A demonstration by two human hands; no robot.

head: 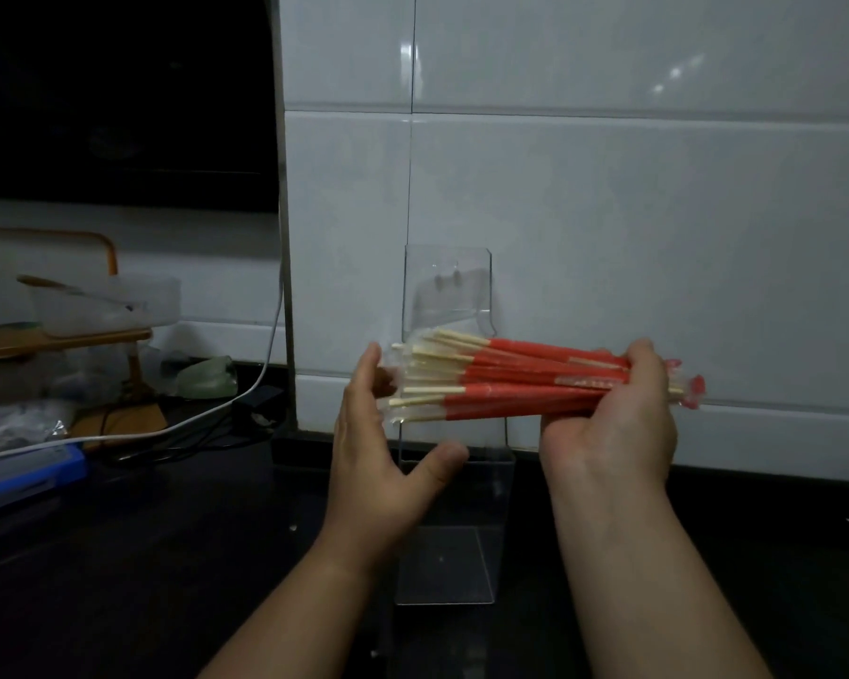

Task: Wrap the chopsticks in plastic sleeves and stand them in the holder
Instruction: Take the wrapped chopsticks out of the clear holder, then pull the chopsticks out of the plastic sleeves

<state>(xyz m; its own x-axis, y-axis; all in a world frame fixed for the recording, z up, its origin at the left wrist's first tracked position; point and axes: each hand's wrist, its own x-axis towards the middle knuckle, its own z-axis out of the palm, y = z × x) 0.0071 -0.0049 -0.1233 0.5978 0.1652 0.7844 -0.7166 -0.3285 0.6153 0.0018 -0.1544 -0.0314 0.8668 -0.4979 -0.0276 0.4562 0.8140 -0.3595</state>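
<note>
A bundle of several sleeved chopsticks lies level in the air, red print on clear plastic, pale wooden tips pointing left. My right hand grips the bundle's right end, fingers curled round it. Straight fingers of my left hand touch the fanned left tips, palm facing right, thumb spread below. Behind and below the bundle stands the clear acrylic holder on the dark counter, against the white tiled wall. Nothing shows inside it.
The dark counter runs left and right. At the left are a wooden rack with a plastic container, bags, a blue box and a white cable. The white tiled wall is close behind.
</note>
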